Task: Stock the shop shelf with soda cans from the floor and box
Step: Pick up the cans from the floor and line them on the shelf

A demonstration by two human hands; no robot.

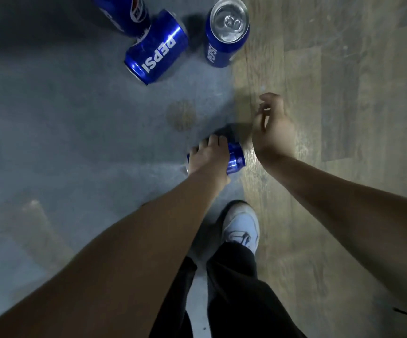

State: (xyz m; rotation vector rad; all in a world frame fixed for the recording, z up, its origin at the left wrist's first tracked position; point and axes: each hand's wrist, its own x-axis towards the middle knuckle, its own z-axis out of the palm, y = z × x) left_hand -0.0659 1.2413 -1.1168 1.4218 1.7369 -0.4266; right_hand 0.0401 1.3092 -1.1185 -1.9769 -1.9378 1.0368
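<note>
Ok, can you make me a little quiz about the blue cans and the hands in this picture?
1. True or false: the left hand grips a blue can.
2. Which can stands upright on the floor?
A) the can with its silver top showing
B) the can with big PEPSI letters
C) the can in the hand
3. Fill in the gap: the right hand, fingers loosely curled, holds ____.

Key: 1 true; 2 A; 3 nothing.
</note>
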